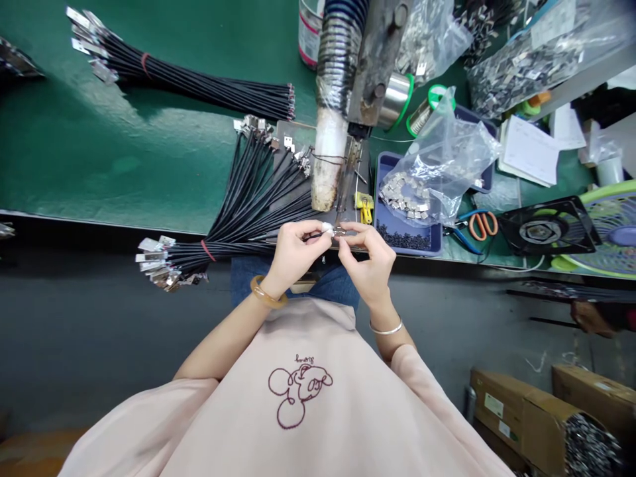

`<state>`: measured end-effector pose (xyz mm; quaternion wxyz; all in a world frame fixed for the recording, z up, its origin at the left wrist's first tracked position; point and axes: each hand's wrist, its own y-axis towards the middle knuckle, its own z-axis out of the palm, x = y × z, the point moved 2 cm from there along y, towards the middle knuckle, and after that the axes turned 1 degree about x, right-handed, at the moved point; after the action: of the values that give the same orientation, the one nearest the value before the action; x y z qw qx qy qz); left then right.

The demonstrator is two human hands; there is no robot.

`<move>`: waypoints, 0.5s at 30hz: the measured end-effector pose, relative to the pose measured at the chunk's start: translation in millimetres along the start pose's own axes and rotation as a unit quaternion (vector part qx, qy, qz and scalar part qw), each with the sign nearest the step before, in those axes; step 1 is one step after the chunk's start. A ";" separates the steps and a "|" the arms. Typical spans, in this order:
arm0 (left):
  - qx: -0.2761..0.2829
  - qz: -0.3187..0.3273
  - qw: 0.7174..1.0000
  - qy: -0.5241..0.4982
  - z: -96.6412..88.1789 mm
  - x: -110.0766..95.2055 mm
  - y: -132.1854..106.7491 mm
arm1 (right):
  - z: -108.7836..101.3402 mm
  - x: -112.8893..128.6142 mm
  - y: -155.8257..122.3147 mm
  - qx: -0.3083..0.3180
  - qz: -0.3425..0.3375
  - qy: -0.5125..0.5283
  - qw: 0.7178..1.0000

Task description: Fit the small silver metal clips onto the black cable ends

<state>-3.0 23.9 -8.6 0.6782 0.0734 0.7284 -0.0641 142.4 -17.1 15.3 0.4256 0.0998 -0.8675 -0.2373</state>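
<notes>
My left hand is closed in a pinch on the end of a black cable; a white covering shows at a fingertip. Facing it, my right hand pinches a small metal connector. The fingertips of both hands almost meet, so the joint between cable and connector is partly hidden. Just beyond them hang the soldering iron's thin metal parts, under a clamp. Left of my hands fans out a bundle of black cables with metal USB plugs, some tied by a red band.
A blue tray holds small black parts and a plastic bag of metal connectors. A taped duct comes down close to my hands. Another tied cable bundle lies at the back left. Pliers and a black fan are right.
</notes>
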 end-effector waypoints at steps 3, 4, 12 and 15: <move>0.025 -0.015 1.000 -0.007 1.1 4.2 -0.3 | -0.6 -0.1 -3.2 0.017 -0.036 -0.031 0.999; 0.035 -0.021 0.999 -0.011 1.6 5.6 -0.5 | -0.6 -0.1 -4.7 0.021 -0.043 -0.042 0.998; 0.023 -0.021 0.996 -0.087 -0.4 2.7 -3.5 | 1.5 -4.1 -8.9 0.001 0.088 0.065 0.994; 0.021 -0.025 0.995 -0.090 -0.5 1.7 -4.0 | 2.1 -7.1 -6.3 0.024 0.138 0.117 0.983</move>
<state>-4.4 20.1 -10.3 0.7372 0.0629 0.6649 -0.1027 144.9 -19.2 6.1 0.5504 0.0162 -0.8225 -0.1423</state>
